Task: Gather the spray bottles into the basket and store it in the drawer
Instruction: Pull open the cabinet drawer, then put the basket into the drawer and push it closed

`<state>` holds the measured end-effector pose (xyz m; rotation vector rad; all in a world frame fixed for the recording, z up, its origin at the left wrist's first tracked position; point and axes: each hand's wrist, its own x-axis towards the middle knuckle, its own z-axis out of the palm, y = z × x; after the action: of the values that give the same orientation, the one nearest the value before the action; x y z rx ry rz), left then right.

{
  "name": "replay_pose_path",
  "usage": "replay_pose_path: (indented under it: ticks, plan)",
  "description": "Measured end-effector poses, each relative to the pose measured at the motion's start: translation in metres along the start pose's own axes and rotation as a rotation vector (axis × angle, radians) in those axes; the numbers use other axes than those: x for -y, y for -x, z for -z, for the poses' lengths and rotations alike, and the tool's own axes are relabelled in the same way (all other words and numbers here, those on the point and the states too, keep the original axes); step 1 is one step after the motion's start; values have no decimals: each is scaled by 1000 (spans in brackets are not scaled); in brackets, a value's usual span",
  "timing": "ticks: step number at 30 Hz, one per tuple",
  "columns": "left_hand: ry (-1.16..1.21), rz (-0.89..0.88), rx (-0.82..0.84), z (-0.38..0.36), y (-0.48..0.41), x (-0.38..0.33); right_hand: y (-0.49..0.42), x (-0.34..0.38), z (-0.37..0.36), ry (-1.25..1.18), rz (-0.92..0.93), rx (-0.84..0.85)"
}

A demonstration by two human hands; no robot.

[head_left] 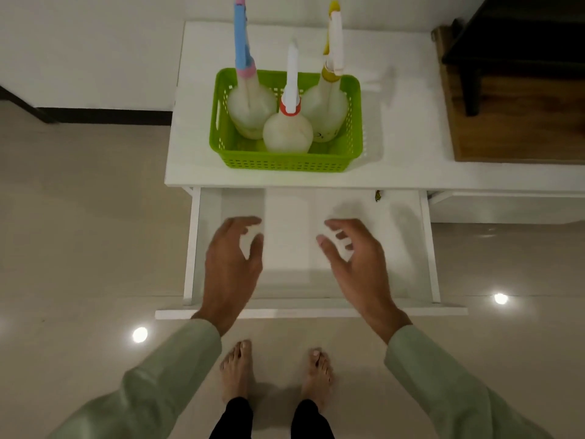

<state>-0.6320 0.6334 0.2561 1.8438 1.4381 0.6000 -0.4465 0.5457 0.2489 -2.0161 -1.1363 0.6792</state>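
Note:
A green perforated basket (285, 161) stands on the white cabinet top (402, 134). Three pale spray bottles stand upright inside it: one with a blue and pink head (251, 109) at the left, one with a white head and red collar (287, 131) in front, one with a yellow and white head (327, 112) at the right. Below the top, the white drawer (311, 312) is pulled out, its inside bare. My left hand (232, 264) and my right hand (356, 261) hover above the drawer, fingers spread, holding nothing, short of the basket.
A dark wooden board (512, 128) and a black furniture piece (519, 42) sit at the right on the cabinet top. A small dark object (377, 195) lies at the drawer's back right. My bare feet (275, 372) stand on glossy floor before the drawer front.

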Motion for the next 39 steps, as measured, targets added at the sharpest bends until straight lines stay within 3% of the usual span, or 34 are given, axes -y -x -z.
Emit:
replay_pose_path:
  ticks: [3,6,8,12,15,19,28,39]
  plan:
    - [122,-13,-251,13,-56,-16,-49,22,14,-81,4,-259]
    - [189,32,-393,18,-108,-23,-97,29,22,-94,-79,-345]
    - [172,87,-365,17,-140,-22,-128,29,24,-89,-189,-277]
    - [117,230,-140,11,-188,-14,-177,27,23,-71,-384,-70]
    - [82,294,-56,7,-205,-8,-194,29,20,-45,-407,-13]
    - [79,340,-73,9,-215,0,-201,33,21,-6,-399,-31]
    - [98,262,-135,27,-153,-2,-141,23,39,-29,-300,-58]
    - [237,278,-37,28,-14,20,-22,-23,48,-144,-247,-25]
